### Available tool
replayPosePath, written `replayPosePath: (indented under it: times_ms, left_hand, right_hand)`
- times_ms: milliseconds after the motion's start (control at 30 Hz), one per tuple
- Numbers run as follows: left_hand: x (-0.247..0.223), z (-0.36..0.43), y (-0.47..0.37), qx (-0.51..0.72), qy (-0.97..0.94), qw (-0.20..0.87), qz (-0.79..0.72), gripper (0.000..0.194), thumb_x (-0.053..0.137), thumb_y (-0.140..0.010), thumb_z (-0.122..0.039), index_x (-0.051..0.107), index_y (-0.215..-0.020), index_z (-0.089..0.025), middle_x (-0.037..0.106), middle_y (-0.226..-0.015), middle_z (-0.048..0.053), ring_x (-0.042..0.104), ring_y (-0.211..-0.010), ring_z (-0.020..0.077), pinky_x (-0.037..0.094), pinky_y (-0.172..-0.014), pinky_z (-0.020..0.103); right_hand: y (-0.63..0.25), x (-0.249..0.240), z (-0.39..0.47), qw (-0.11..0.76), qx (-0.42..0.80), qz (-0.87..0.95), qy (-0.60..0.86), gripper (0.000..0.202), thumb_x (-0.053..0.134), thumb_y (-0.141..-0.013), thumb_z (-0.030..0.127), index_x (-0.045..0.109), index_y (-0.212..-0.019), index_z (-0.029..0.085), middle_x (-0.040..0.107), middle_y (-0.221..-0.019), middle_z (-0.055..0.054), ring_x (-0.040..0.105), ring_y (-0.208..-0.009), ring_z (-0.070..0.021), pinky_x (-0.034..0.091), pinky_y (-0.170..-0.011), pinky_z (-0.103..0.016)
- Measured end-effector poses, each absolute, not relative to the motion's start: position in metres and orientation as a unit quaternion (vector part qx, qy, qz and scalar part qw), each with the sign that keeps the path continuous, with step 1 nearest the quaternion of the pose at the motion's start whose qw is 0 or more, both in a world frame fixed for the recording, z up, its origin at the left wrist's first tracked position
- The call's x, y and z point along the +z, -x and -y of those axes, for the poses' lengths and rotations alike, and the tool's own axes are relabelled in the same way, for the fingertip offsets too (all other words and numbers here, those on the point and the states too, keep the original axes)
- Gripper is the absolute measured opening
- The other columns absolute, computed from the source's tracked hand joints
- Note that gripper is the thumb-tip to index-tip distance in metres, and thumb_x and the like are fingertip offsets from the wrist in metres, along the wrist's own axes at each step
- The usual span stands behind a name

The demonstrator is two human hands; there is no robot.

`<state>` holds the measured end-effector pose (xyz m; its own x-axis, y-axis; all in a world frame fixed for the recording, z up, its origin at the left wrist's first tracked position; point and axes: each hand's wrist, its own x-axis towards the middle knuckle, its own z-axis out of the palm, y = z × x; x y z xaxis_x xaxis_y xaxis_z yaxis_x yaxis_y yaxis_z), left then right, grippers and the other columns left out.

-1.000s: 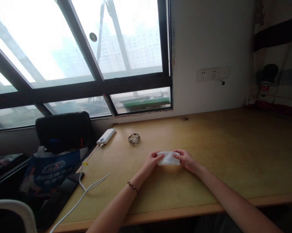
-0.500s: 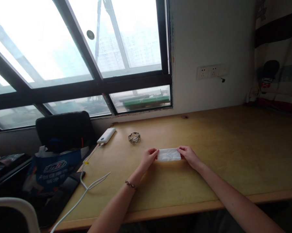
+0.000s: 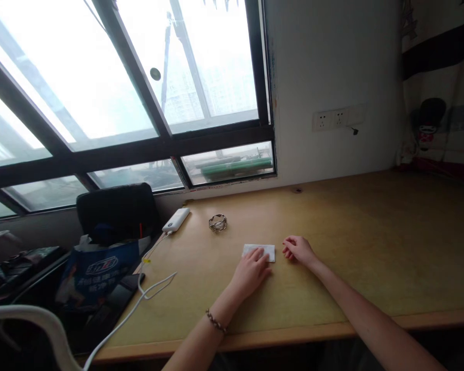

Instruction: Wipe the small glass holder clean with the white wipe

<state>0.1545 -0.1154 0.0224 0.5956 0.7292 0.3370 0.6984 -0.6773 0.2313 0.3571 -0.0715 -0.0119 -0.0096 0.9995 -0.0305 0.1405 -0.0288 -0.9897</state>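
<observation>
A folded white tissue (image 3: 271, 251) lies flat on the wooden table in front of me. My left hand (image 3: 252, 268) rests palm down over its lower left part, fingers stretched out and covering that portion. Just off the tissue's right end is my right hand (image 3: 298, 250), not touching it. Its fingers are loosely bent and slightly apart, with nothing visible between them. Beyond the left hand, toward the window, stands a small patterned glass ashtray-like bowl (image 3: 218, 223).
A white power bank (image 3: 176, 220) with a white cable (image 3: 142, 293) lies by the table's (image 3: 355, 237) left edge. Left of the table are a black chair (image 3: 118, 208), a blue bag (image 3: 100, 273) and a curved white rail (image 3: 42, 317). Wall sockets (image 3: 331, 119) sit above the table's far side.
Both hands held the tissue by its ends; now it lies on the table. The left hand has moved onto it and flattened, while the right hand has let go. The view has shifted slightly.
</observation>
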Motion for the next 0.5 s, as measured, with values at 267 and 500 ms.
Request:
replayPosePath:
  times_ms: [267,500]
  left_hand:
    - [0.020,0.140,-0.077,0.191,-0.853,0.026,-0.484,0.029,0.038,-0.083,-0.031,0.055,-0.105,-0.026,0.051,-0.116,0.006,0.045,-0.109,0.0200,0.039,-0.092,0.038]
    - [0.015,0.140,-0.015,0.193,-0.823,0.011,-0.534,0.030,0.037,-0.083,-0.033,0.057,-0.104,-0.027,0.052,-0.115,0.006,0.047,-0.107,0.0214,0.039,-0.091,0.040]
  right_hand:
    - [-0.359,-0.012,0.072,0.447,0.477,0.526,0.544,0.014,0.050,-0.072,0.028,0.052,-0.067,0.015,0.060,-0.054,-0.001,0.055,-0.039,-0.0088,0.044,-0.035,-0.016]
    - [-0.359,-0.011,0.074,0.440,0.468,0.538,0.546,0.015,0.051,-0.071,0.029,0.054,-0.069,0.015,0.062,-0.056,-0.002,0.056,-0.041,-0.0095,0.044,-0.036,-0.017]
